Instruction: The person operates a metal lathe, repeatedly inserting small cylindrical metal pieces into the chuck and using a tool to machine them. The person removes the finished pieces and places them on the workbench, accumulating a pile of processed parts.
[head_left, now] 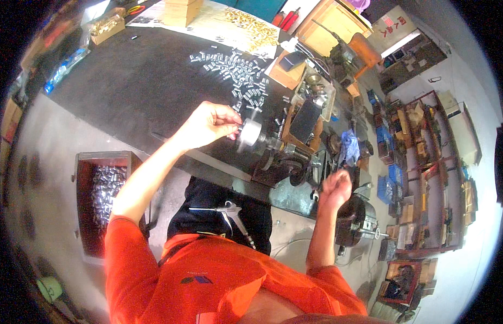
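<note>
My left hand (pixel 209 127) reaches to the front of a round silver chuck (pixel 251 133) on a small bench machine (pixel 281 162). Its thumb and fingers are pinched together at the chuck face; whatever lies between them is too small to make out. Farther right, my right hand (pixel 337 188) is closed in a fist beside the machine, below a blue cloth (pixel 349 148). What this fist grips, if anything, is hidden. Small silver metal sleeves (pixel 235 73) lie scattered on the dark bench (pixel 132 86) beyond the chuck. An air blow gun (pixel 230 217) rests on my lap.
At lower left stands a wooden box (pixel 83 205) filled with silver metal pieces. Brass-coloured parts (pixel 251 29) lie on paper at the far side. Trays and a dark rectangular object (pixel 305 120) crowd the bench's right. Shelves (pixel 432 178) line the right wall.
</note>
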`<control>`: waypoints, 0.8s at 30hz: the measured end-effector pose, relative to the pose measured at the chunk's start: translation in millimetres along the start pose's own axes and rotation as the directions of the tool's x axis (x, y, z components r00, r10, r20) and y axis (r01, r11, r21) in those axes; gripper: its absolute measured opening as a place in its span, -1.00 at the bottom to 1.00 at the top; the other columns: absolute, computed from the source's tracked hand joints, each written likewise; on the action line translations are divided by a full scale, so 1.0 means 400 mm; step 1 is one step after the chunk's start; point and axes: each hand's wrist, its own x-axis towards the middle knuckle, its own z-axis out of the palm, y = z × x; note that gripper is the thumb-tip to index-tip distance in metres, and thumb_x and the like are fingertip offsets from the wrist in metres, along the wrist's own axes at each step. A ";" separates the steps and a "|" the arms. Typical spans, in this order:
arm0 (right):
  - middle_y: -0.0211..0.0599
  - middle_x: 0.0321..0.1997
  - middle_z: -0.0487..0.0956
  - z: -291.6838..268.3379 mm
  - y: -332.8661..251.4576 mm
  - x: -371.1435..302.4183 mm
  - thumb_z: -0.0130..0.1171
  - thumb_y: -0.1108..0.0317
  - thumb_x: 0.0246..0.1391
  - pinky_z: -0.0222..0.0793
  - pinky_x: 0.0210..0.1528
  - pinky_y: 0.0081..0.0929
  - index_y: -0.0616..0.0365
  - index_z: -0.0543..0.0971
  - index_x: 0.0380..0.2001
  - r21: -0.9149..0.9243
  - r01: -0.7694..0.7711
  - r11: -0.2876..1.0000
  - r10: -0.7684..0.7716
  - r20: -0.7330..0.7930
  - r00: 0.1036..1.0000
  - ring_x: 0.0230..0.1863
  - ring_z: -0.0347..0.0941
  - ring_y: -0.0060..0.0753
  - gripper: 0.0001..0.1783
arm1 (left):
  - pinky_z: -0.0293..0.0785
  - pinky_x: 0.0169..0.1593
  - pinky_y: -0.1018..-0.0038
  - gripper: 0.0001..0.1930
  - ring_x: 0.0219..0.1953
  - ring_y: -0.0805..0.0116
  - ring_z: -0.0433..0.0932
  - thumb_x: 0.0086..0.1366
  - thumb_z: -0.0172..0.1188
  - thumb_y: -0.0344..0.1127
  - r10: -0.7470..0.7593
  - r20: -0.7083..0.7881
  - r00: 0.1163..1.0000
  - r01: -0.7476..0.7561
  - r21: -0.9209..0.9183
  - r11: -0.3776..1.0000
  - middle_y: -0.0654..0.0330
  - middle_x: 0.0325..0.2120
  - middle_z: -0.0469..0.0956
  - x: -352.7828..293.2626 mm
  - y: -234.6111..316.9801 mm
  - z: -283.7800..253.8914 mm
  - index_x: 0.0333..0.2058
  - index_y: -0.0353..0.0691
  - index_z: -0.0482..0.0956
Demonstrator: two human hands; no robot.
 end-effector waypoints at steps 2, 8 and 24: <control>-0.53 -0.80 0.11 0.036 -0.002 0.062 -0.19 0.33 -0.04 -0.17 -0.81 -0.69 0.10 0.28 -0.70 0.022 0.033 0.999 -0.032 -0.035 0.999 -0.81 -0.06 -0.68 -0.78 | 0.45 -0.34 0.59 -0.90 -0.47 0.49 0.48 0.07 0.07 -0.58 0.020 -0.021 1.000 -0.019 0.019 1.000 0.17 -0.52 0.50 -0.005 0.007 0.009 -0.38 -0.42 0.46; -0.51 -0.71 0.27 0.020 0.130 0.188 -0.17 0.40 -0.08 -0.04 -0.70 -0.71 0.17 0.39 -0.59 -0.195 -0.031 0.980 -0.006 -0.187 0.982 -0.69 0.11 -0.68 -0.85 | 0.45 -0.34 0.60 -0.89 -0.46 0.52 0.47 0.07 0.09 -0.56 0.081 -0.034 0.996 -0.078 0.069 0.995 0.19 -0.51 0.50 0.001 -0.006 0.016 -0.37 -0.40 0.47; -0.56 -0.75 0.08 -0.010 -0.005 -0.001 -0.20 0.38 -0.02 -0.26 -0.76 -0.71 0.13 0.29 -0.60 0.033 0.003 0.999 -0.006 0.096 0.995 -0.75 -0.10 -0.73 -0.85 | 0.45 -0.37 0.60 -0.90 -0.51 0.48 0.49 0.04 0.12 -0.57 -0.028 -0.064 0.998 0.026 -0.030 0.999 0.19 -0.55 0.50 0.006 -0.010 0.015 -0.40 -0.41 0.48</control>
